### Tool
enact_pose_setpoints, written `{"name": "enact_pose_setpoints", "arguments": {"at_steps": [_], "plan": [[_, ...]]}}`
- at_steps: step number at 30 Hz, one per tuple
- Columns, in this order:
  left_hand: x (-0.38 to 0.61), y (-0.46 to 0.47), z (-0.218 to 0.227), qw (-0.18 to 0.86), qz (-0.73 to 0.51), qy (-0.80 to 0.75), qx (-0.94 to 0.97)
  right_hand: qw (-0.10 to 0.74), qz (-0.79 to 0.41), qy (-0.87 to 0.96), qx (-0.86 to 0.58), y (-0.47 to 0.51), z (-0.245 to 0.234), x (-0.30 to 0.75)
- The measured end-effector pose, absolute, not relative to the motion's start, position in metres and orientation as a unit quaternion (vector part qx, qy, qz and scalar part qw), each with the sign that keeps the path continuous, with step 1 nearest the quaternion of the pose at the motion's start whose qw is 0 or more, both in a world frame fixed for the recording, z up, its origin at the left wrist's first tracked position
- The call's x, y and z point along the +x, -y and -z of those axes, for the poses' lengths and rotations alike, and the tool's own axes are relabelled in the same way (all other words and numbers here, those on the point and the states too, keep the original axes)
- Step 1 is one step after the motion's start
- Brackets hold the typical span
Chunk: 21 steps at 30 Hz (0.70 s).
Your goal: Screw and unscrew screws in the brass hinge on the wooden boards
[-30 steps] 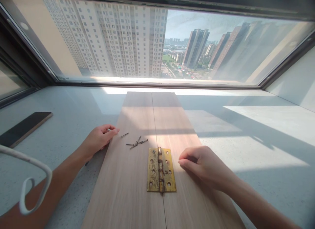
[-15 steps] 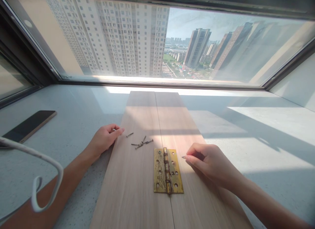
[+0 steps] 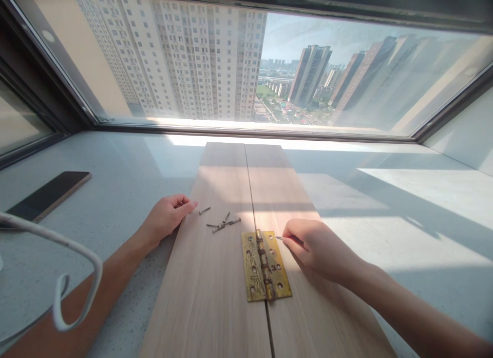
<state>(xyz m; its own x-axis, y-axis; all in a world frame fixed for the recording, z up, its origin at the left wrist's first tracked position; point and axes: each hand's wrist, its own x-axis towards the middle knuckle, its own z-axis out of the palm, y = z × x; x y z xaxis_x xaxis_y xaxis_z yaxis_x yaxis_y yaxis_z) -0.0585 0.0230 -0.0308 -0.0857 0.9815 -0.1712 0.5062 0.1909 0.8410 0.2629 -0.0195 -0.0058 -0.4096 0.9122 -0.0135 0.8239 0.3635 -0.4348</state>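
The right hand (image 3: pixel 319 250) has its fingers pressed together in a pinch on a small screw (image 3: pixel 279 238), held at the upper right corner of the brass hinge (image 3: pixel 265 265). The hinge lies flat across the seam between the left board (image 3: pixel 215 296) and the right board (image 3: pixel 277 183). The grip takes only the screw's tail end, so it looks easy to lose. If it slipped, the screw would likely bounce on the wood and roll into the seam or off the board's right edge onto the speckled table (image 3: pixel 385 229). It is not clear whether the hinge is fixed down. If it lies loose, a nudge from the knuckles could skew it off the seam. The left hand (image 3: pixel 165 217) rests at the left board's outer edge with its fingers loosely curled and nothing seen in them. The loose screws (image 3: pixel 223 224) lie just beside it, where a sweep of that wrist could scatter them. There is plenty of open room to the right and toward the window (image 3: pixel 246 65). On the left, a phone (image 3: pixel 48 194) lies well apart. A white cord (image 3: pixel 65 255) loops close by the left forearm and could snag it.
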Motion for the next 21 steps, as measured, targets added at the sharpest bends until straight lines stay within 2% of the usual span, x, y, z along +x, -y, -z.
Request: {"name": "enact_pose_setpoints", "arguments": {"at_steps": [14,21], "plan": [[-0.060,-0.018,0.036,0.405,-0.304,-0.669,0.544,0.103,-0.224,0.804,-0.541,0.037,0.013,0.266],[-0.058,-0.016,0.038,0.381,-0.296,-0.667,0.568,0.118,-0.206,0.797,-0.555,0.042,0.016,0.267]]}}
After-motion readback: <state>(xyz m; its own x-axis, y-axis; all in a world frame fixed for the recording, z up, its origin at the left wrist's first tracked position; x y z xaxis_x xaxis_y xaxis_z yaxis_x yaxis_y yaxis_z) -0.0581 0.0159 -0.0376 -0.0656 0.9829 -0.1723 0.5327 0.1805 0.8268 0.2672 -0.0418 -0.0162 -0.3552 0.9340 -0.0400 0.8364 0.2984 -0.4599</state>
